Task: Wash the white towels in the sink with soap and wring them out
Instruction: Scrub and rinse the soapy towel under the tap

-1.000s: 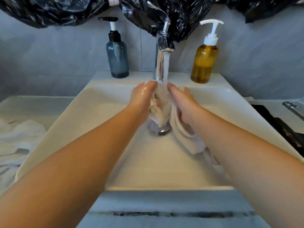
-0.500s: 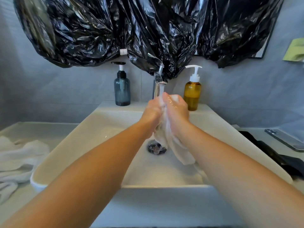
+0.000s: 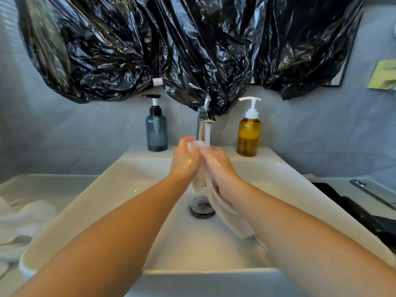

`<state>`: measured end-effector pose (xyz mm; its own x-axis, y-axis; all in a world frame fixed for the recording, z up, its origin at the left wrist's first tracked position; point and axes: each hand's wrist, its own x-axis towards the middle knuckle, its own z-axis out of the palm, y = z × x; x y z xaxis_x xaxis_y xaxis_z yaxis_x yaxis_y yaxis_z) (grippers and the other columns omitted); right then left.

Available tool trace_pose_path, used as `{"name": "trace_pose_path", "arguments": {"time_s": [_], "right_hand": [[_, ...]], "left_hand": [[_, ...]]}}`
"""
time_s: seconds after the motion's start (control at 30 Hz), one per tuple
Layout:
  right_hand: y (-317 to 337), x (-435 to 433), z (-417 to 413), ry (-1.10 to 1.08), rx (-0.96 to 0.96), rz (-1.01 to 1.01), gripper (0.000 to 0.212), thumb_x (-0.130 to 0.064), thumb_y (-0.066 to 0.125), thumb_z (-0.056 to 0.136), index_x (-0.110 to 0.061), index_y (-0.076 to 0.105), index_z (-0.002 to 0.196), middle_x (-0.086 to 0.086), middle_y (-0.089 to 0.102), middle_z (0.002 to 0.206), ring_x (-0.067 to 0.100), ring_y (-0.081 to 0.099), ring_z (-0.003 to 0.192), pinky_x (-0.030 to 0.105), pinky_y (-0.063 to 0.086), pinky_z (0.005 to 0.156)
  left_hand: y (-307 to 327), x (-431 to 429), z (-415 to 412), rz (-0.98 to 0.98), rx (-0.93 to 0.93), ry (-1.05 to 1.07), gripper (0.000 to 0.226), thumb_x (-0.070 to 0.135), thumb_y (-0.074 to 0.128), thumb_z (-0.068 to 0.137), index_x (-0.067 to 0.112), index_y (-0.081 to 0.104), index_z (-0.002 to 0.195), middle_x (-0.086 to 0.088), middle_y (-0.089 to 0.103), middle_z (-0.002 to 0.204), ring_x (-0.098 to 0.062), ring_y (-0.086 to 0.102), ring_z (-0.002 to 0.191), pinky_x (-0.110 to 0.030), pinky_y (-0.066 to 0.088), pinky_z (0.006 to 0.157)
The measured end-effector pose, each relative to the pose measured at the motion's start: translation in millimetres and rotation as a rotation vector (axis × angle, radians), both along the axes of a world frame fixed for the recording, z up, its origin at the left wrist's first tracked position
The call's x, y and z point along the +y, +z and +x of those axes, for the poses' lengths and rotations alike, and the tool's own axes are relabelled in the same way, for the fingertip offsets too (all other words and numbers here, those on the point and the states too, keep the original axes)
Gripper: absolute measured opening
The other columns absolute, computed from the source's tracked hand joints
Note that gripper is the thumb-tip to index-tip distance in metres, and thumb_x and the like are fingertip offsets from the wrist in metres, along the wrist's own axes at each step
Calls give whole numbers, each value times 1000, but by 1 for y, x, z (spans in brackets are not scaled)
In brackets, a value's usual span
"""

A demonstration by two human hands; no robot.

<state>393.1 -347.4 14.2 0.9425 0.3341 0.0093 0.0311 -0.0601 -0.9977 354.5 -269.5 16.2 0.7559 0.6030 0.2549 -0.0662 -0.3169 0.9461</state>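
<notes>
Grey-walled washroom, white sink (image 3: 120,168): left hand (image 3: 185,161) and right hand (image 3: 218,166), fingers curled round 1 wet white towel (image 3: 227,213) under the faucet (image 3: 204,113) stream, apparently scrubbing; wringing next calls for opposed twists.

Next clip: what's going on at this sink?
A person grips a white towel with the left hand and right hand, holding it under water running from the faucet over the sink. Its loose end hangs down right of the drain. Other towels lie on the counter to the left.
</notes>
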Motion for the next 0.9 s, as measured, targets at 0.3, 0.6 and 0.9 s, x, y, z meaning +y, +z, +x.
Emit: {"name": "trace_pose_path", "arguments": {"time_s": [0.3,0.6,0.9], "right_hand": [[5,-14,16,-265,-129,-161,38,-43,43,101,-17,67,115,7,67,110,29,61,103,39,48,93],[11,3,-14,9,-195,-148,23,-45,45,102,-23,49,105,-2,55,88,21,56,89,29,44,71],[19,-15,4,-195,-19,-91,41,-48,42,101,-13,61,111,10,67,109,30,63,102,48,50,98]], "left_hand": [[1,-20,6,410,178,69,29,32,37,105,12,57,111,-4,59,93,-19,56,79,-25,40,65],[-3,7,7,-19,-20,77,25,34,39,102,18,54,113,-1,59,97,-23,61,92,-32,48,68],[2,-13,12,211,56,40,18,19,42,102,10,58,100,-3,59,93,-23,54,86,-31,34,66]]}}
